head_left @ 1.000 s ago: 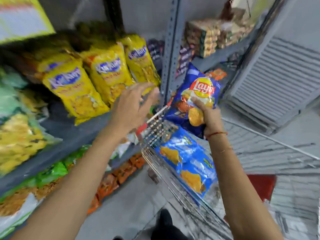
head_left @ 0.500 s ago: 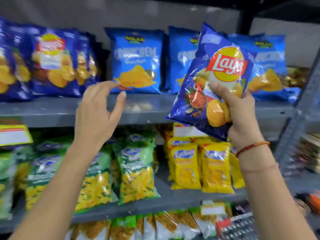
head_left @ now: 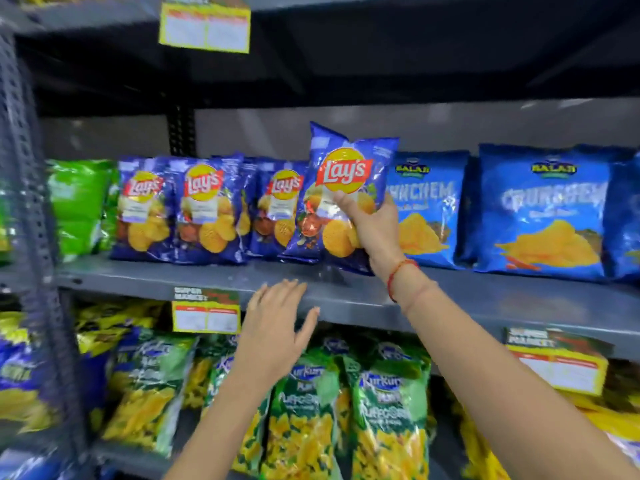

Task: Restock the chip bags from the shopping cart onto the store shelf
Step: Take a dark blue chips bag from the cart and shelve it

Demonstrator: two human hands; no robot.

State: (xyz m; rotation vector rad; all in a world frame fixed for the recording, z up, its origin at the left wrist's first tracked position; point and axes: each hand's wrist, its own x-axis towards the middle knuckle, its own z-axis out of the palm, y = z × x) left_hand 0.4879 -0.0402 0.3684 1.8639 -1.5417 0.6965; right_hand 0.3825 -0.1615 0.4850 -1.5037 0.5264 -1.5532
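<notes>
My right hand (head_left: 375,226) grips a dark blue Lay's chip bag (head_left: 341,188) by its lower right side. The bag stands upright with its bottom edge on the grey metal shelf (head_left: 346,289), at the right end of a row of matching Lay's bags (head_left: 204,209). My left hand (head_left: 275,327) hovers below the shelf's front edge, fingers spread, holding nothing. The shopping cart is out of view.
Light blue Balaji bags (head_left: 540,209) stand right of the held bag and a green bag (head_left: 78,206) at the far left. Green and yellow Kurkure bags (head_left: 384,420) fill the shelf below. Yellow price tags (head_left: 206,317) hang on the shelf edges. A perforated upright (head_left: 27,202) stands at left.
The view swung from the cart up to the shelf. My right hand carried the Lay's bag onto the shelf beside the other Lay's bags; my left hand dropped below the shelf edge.
</notes>
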